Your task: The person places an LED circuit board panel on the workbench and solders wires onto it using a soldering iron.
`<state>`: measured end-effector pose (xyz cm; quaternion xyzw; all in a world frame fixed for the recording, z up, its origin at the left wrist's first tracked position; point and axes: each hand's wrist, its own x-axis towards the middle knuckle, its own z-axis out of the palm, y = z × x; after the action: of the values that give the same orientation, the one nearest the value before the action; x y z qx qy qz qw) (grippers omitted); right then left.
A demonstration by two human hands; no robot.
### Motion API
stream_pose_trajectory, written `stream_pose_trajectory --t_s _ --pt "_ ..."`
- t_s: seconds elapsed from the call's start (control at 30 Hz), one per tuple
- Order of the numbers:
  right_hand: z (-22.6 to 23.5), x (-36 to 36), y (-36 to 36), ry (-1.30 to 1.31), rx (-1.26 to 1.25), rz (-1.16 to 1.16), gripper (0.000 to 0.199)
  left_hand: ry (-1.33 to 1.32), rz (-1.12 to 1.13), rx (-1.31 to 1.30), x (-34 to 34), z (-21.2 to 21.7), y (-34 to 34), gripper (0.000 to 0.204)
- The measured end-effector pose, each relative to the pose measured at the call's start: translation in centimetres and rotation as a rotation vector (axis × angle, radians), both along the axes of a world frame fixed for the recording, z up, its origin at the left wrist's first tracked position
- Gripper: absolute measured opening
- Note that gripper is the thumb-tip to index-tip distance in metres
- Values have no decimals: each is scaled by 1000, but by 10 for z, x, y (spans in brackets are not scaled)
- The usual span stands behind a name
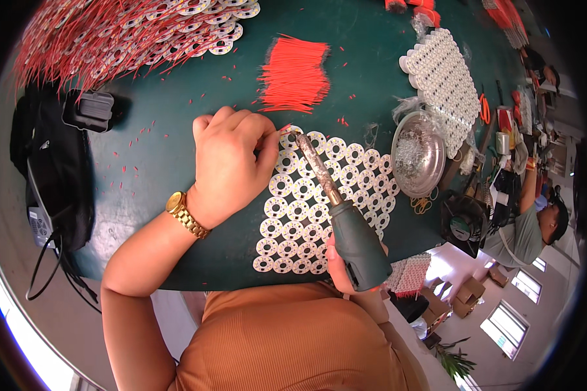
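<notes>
My left hand (235,159), with a gold watch (185,214) on its wrist, is closed in a pinch on a short red wire (285,129) at the top left corner of a sheet of white ring-shaped LED boards (297,210). In my right hand (339,268) is a soldering iron (355,241) with a thick dark green handle. Its stained metal barrel slants up and left, and the tip is at the corner ring, close to the wire's end. Whether the tip touches cannot be made out. Beyond my left hand lies a pile of cut red wires (295,73).
Finished-looking wired boards (202,29) heap at the far left. To the right are a metal bowl (401,173), more board sheets (447,85) and a small fan (464,223). A black box (88,111) and black bag (59,169) stand left. Another person (531,228) sits at right.
</notes>
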<state>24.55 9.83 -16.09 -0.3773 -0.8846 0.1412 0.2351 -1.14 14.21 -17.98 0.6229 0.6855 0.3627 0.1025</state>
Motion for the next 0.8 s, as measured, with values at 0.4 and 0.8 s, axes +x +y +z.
stream_pose_trajectory --t_s 0.4,0.8 --pt "25 15 -9 74 -596 -112 17 25 -7 -2 1 1 0 11" --pt "12 -10 3 147 -364 -19 4 21 -5 -1 0 2 -1 11"
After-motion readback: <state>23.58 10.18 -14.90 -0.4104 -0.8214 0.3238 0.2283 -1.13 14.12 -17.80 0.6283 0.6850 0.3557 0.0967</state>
